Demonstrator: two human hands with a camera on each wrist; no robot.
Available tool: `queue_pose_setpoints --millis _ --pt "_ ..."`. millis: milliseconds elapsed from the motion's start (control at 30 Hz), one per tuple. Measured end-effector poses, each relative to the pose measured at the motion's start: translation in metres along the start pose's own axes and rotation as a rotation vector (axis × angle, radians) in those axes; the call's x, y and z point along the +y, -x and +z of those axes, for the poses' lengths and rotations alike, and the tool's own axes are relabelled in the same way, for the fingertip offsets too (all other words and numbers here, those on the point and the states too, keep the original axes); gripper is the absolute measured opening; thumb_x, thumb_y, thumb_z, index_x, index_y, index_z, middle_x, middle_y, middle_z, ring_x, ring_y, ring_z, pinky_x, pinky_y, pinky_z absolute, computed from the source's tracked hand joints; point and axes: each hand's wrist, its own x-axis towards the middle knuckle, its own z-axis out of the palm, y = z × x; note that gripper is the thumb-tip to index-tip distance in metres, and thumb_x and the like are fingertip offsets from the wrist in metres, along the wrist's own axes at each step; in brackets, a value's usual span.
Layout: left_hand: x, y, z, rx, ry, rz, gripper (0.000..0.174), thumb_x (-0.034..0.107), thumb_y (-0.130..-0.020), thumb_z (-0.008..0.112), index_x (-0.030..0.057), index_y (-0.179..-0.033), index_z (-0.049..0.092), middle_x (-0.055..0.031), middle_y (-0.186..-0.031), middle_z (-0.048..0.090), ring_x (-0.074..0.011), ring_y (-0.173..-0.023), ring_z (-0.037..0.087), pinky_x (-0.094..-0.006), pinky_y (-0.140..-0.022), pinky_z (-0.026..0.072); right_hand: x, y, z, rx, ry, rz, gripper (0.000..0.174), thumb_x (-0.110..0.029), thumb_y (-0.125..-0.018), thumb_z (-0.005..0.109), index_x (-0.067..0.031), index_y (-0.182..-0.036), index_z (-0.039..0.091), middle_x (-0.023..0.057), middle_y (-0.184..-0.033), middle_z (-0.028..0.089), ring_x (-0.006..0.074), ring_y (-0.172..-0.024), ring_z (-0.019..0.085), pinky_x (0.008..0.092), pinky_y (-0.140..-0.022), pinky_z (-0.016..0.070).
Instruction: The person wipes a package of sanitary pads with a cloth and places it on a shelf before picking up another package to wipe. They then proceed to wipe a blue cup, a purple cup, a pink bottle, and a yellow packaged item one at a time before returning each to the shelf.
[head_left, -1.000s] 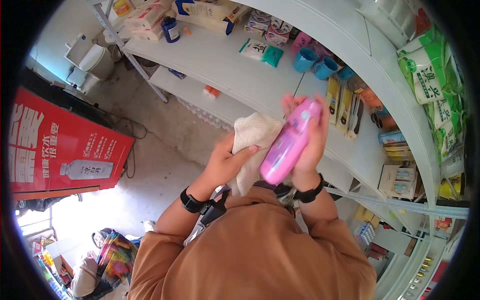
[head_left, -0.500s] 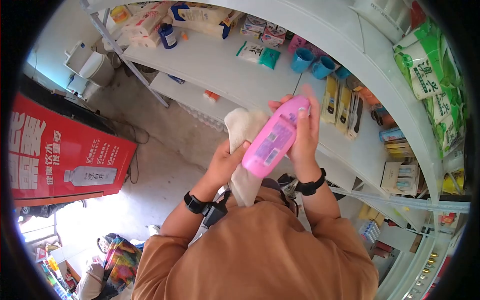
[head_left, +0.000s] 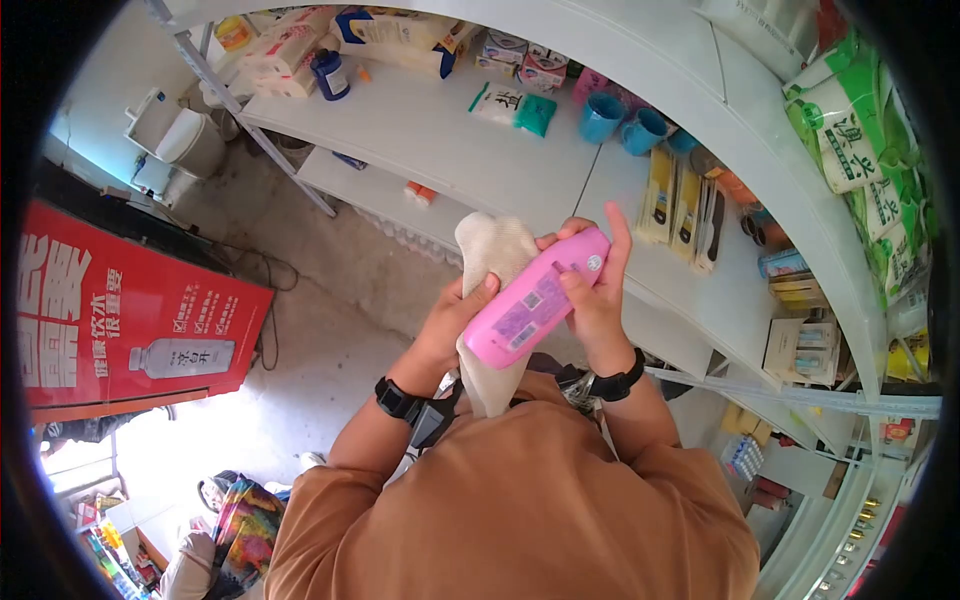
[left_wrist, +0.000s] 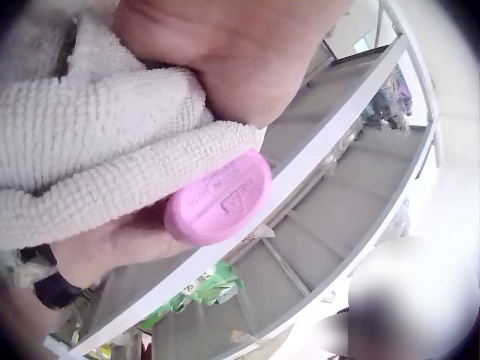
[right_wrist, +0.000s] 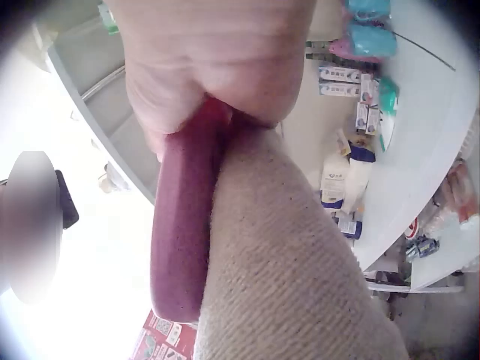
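Note:
In the head view my right hand (head_left: 600, 305) grips a pink plastic bottle (head_left: 530, 305) near its upper end, thumb across its back label and one finger pointing away from it. The bottle lies slanted, its lower end toward my left hand (head_left: 452, 322). That hand holds a cream ribbed cloth (head_left: 497, 245), which hangs down behind the bottle. The left wrist view shows the pink base (left_wrist: 221, 199) of the bottle beside the folded cloth (left_wrist: 105, 157). From the right wrist, bottle (right_wrist: 180, 232) and cloth (right_wrist: 277, 240) appear side by side.
A white shelf (head_left: 410, 135) ahead carries a salt packet (head_left: 512, 108), blue cups (head_left: 601, 117), a dark blue bottle (head_left: 329, 75) and carded yellow packs (head_left: 660, 195). Green bags (head_left: 850, 150) sit at the right. A red drinks poster (head_left: 140, 310) stands left, with a toilet (head_left: 180, 135) behind.
The right hand has turned the pink bottle so its barcode label faces up, tilted it flatter and brought it left over the cloth. The left hand keeps hold of the cloth.

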Motion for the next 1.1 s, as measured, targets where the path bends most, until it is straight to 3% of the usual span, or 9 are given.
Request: queue_pose_setpoints --millis 133,267,367,467,567,633,900,1033,1100 --pt "0.008 0.0 -0.005 0.081 -0.014 0.067 0.04 0.031 -0.097 0.058 -0.0004 -0.121 0.056 -0.0079 -0.106 0.066 -0.0125 -0.09 0.063 -0.0276 -0.076 0.0531 0.003 -0.01 0.007 -0.021 -0.012 0.048 0.082 -0.003 -0.086 0.064 -0.0135 -0.151 0.014 0.0129 -0.125 0.047 0.0232 -0.113 0.054 0.0382 -0.097 0.0472" --pt "0.014 0.0 -0.002 0.197 -0.059 0.211 0.036 0.029 -0.097 0.058 0.0001 -0.119 0.058 -0.0079 -0.105 0.066 -0.0126 -0.089 0.063 -0.0271 -0.076 0.0524 0.006 -0.009 0.024 0.103 0.263 0.099 0.072 -0.007 -0.089 0.064 -0.0096 -0.149 0.023 0.0134 -0.138 0.042 0.0213 -0.119 0.05 0.0337 -0.099 0.044" --pt "0.01 -0.005 -0.001 0.292 -0.306 0.314 0.029 0.021 -0.096 0.06 -0.0004 -0.116 0.06 -0.0089 -0.105 0.067 -0.0144 -0.09 0.063 -0.0282 -0.078 0.051 0.014 -0.001 0.028 0.211 0.308 0.141 0.066 -0.008 -0.091 0.062 -0.007 -0.147 0.027 0.0128 -0.142 0.039 0.0213 -0.122 0.047 0.0336 -0.101 0.0411" --pt "0.006 -0.009 0.017 0.328 -0.916 0.718 0.027 0.007 -0.088 0.066 0.0007 -0.114 0.062 -0.0118 -0.102 0.065 -0.0222 -0.094 0.063 -0.0325 -0.081 0.0483 0.017 0.005 0.032 0.256 0.365 0.122 0.064 -0.008 -0.091 0.061 -0.0052 -0.146 0.028 0.0127 -0.144 0.037 0.0219 -0.126 0.042 0.0345 -0.105 0.0363" --pt "0.007 -0.012 0.027 0.306 -0.88 0.774 0.027 0.006 -0.087 0.066 0.0019 -0.114 0.062 -0.0125 -0.099 0.063 -0.0248 -0.094 0.063 -0.0329 -0.08 0.0479 0.012 0.006 0.038 0.267 0.407 0.047 0.066 -0.008 -0.09 0.061 -0.0049 -0.146 0.025 0.0143 -0.146 0.033 0.0233 -0.135 0.032 0.0363 -0.109 0.0299" --pt "0.009 -0.012 0.024 0.293 -0.78 0.719 0.026 0.009 -0.09 0.064 0.0008 -0.115 0.061 -0.0112 -0.103 0.065 -0.0212 -0.095 0.063 -0.0315 -0.082 0.048 0.01 0.005 0.04 0.247 0.269 -0.025 0.072 -0.008 -0.088 0.062 -0.0051 -0.147 0.02 0.016 -0.147 0.033 0.026 -0.134 0.035 0.039 -0.11 0.0297" --pt "0.012 -0.001 0.004 -0.065 -0.205 0.039 0.034 0.024 -0.098 0.058 0.0018 -0.123 0.059 -0.006 -0.112 0.065 -0.012 -0.098 0.061 -0.029 -0.084 0.0498 -0.016 -0.05 0.018 0.137 -0.144 -0.193 0.082 -0.012 -0.088 0.06 -0.0126 -0.152 0.009 0.0222 -0.149 0.03 0.0323 -0.139 0.034 0.0428 -0.11 0.0323" --pt "0.016 -0.007 0.009 0.0 -0.169 0.026 0.037 0.028 -0.097 0.059 0.0003 -0.123 0.058 -0.0067 -0.111 0.065 -0.0129 -0.097 0.062 -0.0295 -0.083 0.0513 -0.013 -0.035 0.019 0.081 -0.201 -0.041 0.08 -0.02 -0.091 0.055 -0.0129 -0.153 0.006 0.0235 -0.149 0.032 0.0311 -0.137 0.036 0.0406 -0.109 0.0343" --pt "0.027 -0.013 0.013 0.026 0.07 0.06 0.038 0.028 -0.097 0.06 -0.0008 -0.121 0.058 -0.0068 -0.109 0.066 -0.0136 -0.095 0.063 -0.0289 -0.081 0.052 -0.003 -0.02 0.019 0.018 -0.119 -0.013 0.08 -0.018 -0.091 0.055 -0.0122 -0.153 0.006 0.0235 -0.149 0.032 0.0295 -0.136 0.037 0.0393 -0.109 0.0342"
